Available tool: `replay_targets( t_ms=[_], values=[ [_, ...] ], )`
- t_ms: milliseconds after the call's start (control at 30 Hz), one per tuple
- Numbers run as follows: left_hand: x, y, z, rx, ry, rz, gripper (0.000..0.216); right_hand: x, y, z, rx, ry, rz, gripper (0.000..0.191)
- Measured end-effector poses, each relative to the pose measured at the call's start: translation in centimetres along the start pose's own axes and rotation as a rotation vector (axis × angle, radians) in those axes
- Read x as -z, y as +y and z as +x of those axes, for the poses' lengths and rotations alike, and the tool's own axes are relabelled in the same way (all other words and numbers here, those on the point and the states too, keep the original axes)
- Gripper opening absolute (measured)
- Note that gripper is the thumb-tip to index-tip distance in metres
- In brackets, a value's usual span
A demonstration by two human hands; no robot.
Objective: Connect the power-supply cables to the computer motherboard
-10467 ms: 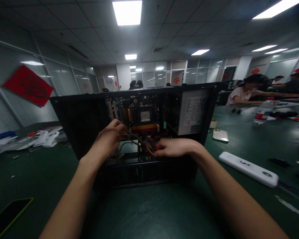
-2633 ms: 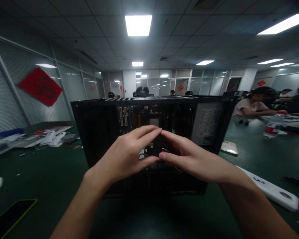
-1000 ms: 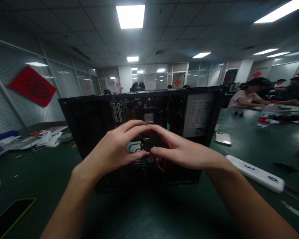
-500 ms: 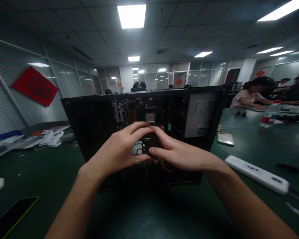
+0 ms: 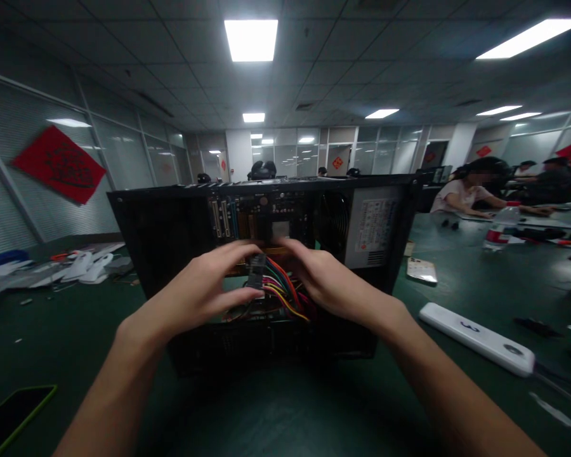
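Note:
In the head view, my left hand (image 5: 197, 279) pinches a black multi-pin power connector (image 5: 256, 271) between thumb and fingers. Red, orange, green, yellow and pink wires (image 5: 283, 284) run from the connector to the right. My right hand (image 5: 335, 279) curls around this bundle; its thumb and fingertips are partly hidden and blurred. Both hands are in front of the opened black computer case (image 5: 159, 247), which stands on the table. Inside it, the motherboard (image 5: 261, 206) shows behind the hands, and the silver power supply (image 5: 370, 231) sits at upper right with its black fan.
Right of the case lie a phone (image 5: 421, 271), a white power strip (image 5: 476, 339) and a water bottle (image 5: 497, 231). At left are a green-edged phone (image 5: 16, 412) and a pile of white parts and papers (image 5: 83, 265). A person (image 5: 471, 193) sits across the table at right.
My hands have moved slightly apart, and the connector and coloured wires between them now show plainly. The connector has shifted left in view. The camera view has also shifted slightly.

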State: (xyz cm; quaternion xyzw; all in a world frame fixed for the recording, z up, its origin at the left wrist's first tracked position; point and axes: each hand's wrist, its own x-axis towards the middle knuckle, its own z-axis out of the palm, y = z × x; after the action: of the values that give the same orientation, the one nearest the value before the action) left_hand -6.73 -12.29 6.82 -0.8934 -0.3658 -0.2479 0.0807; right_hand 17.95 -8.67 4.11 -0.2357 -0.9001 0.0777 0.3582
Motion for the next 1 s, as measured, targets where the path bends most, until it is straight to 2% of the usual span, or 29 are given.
replay_targets(
  t_ms=[133, 233, 300, 400, 600, 700, 867, 1000],
  values=[
    [0.5, -0.7, -0.3, 0.037, -0.031, -0.142, 0.060, -2.3, 2.3, 0.5, 0.339, 0.218, -0.426, 0.044],
    [0.1, -0.5, -0.1, 0.046, -0.097, -0.179, 0.060, -3.4, 3.4, 0.3, 0.612, 0.389, -0.513, 0.037],
    [-0.4, -0.3, 0.2, 0.051, -0.124, -0.201, 0.058, -3.6, 3.5, 0.1, 0.725, 0.423, -0.535, 0.031],
    [-1.4, -0.5, 0.7, 0.053, -0.125, -0.258, 0.055, -3.6, 3.3, 0.0, 0.778, 0.414, -0.545, 0.024],
    [-3.2, -1.4, 1.3, 0.094, -0.053, -0.409, 0.059, -3.7, 3.8, -0.1, 0.702, 0.356, -0.596, 0.024],
    [-4.0, -1.7, 1.5, 0.110, -0.004, -0.368, 0.055, -3.7, 4.0, -0.3, 0.595, 0.265, -0.625, 0.026],
    [-5.0, -1.8, 1.6, 0.126, 0.057, -0.130, 0.043, -3.6, 4.3, -0.2, 0.168, 0.058, -0.668, 0.034],
    [-5.6, -1.8, 1.5, 0.211, -0.064, 0.033, 0.032, -3.7, 5.5, 0.1, -0.186, -0.071, -0.673, 0.028]
  ],
)
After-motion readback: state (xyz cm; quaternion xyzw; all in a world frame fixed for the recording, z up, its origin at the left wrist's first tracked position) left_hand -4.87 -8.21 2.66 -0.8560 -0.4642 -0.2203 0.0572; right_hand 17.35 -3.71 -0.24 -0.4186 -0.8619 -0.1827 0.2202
